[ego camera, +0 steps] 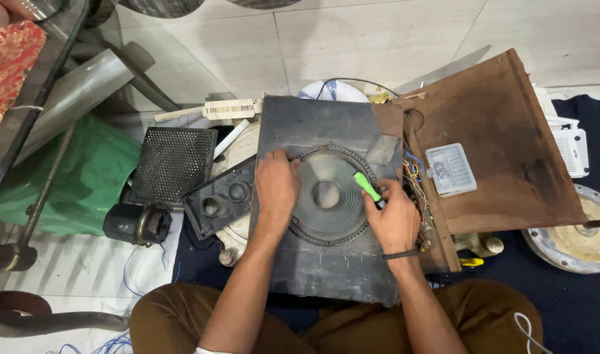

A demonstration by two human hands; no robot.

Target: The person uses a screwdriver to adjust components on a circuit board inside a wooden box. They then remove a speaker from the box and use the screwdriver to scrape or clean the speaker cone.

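Observation:
A dark speaker panel [326, 262] lies flat in front of me, with a round grey speaker cone [326, 193] set in its middle. My left hand [276, 187] rests on the cone's left rim, fingers bent over the edge. My right hand [392, 213] grips a green-handled screwdriver [365, 185] whose tip sits at the cone's right rim. A black band circles my right wrist.
A brown wooden board [503, 118] with a small grey circuit box [451, 169] and loose coloured wires [415, 172] lies to the right. A black mesh grille [172, 164], a black speaker plate [221, 200] and a green bag [83, 177] sit left. A round metal disc [575, 246] is far right.

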